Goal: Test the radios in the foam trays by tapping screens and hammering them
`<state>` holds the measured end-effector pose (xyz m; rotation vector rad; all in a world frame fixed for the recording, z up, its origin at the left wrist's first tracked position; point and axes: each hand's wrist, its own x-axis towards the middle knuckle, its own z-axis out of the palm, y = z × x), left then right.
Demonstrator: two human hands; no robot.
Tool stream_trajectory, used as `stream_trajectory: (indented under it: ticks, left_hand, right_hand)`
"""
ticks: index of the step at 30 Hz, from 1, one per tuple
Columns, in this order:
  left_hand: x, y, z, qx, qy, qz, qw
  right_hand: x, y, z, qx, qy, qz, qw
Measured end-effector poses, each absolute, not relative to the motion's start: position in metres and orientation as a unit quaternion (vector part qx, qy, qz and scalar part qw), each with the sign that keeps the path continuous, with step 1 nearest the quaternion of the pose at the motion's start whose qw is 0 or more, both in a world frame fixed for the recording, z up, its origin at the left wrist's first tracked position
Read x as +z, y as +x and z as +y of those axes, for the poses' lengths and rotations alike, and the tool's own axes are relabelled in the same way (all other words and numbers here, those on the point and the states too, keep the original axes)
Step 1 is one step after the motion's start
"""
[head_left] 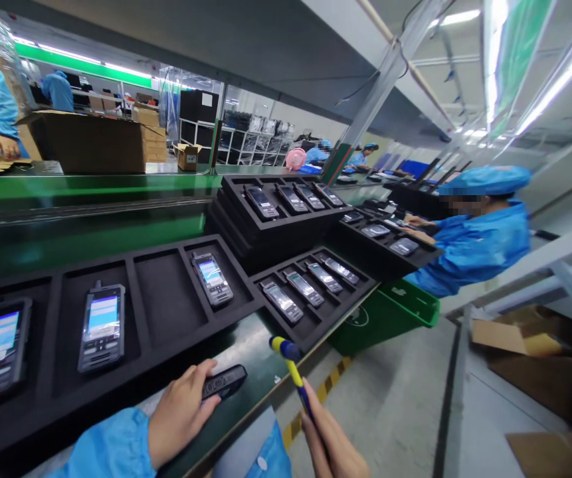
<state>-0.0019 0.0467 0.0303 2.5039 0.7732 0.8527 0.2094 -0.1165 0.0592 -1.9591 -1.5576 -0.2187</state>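
My left hand (182,413) is closed round a black handset (224,382) lying face down on the green bench, just in front of a black foam tray (161,292). That tray holds three handsets with lit screens, among them one (101,325) and another (211,277); one slot between them is bare. My right hand (333,441) grips the handle of a small hammer (291,367) with a yellow and blue head, raised near the bench edge to the right of the handset.
Another tray (315,282) with several handsets lies to the right, and a stack of trays (286,206) stands behind. A green bin (390,312) hangs off the bench. A co-worker in blue (475,245) works farther along. Cardboard boxes (91,139) sit beyond the conveyor.
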Motion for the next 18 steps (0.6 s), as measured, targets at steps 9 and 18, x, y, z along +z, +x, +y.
stream_trajectory:
  ticks: [9, 18]
  left_hand:
    - [0.12, -0.033, 0.049, 0.23, 0.732, 0.33, 0.551]
    - [0.167, -0.054, 0.024, 0.303, 0.605, 0.349, 0.648]
  right_hand:
    - [0.029, 0.233, -0.065, -0.048, -0.737, -0.646, 0.193]
    - [0.072, 0.199, -0.031, 0.129, -0.645, -0.66, 0.363]
